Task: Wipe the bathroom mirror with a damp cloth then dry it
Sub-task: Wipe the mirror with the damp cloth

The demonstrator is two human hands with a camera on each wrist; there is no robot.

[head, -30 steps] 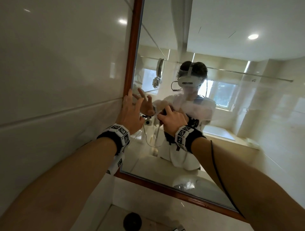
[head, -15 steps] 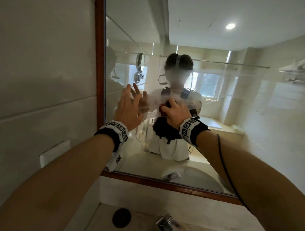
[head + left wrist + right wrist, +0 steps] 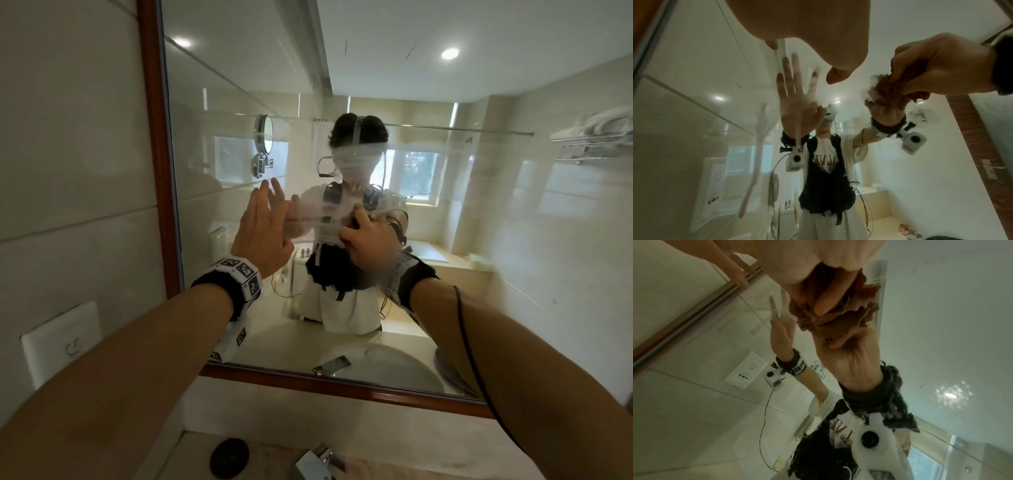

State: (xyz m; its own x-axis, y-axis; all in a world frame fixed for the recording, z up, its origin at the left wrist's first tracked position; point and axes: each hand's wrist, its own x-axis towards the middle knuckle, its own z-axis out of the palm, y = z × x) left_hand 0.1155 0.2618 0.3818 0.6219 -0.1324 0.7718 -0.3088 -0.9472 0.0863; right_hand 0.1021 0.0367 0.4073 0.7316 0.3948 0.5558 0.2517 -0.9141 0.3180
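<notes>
The mirror [image 3: 239,85] has a brown wooden frame [image 3: 152,137] and fills the wall ahead. My right hand [image 3: 370,240] grips a bunched brown cloth [image 3: 838,318] and presses it against the glass at chest height. The cloth [image 3: 890,87] meets its own reflection there. Misty wet streaks [image 3: 318,219] lie on the glass just left of that hand. My left hand [image 3: 263,222] is raised beside it with fingers straight and spread, empty, tips close to the glass. In the head view the right hand hides most of the cloth.
Pale tiled wall lies left of the frame, with a white socket plate [image 3: 61,346] low down. Below the mirror a counter holds a chrome tap [image 3: 318,462] and a round black object [image 3: 228,457]. A black cable runs along my right forearm [image 3: 479,377].
Both hands have moved right along the glass, away from the left frame. The left hand was at the frame edge and now lies over the glass. The right hand still grips the cloth.
</notes>
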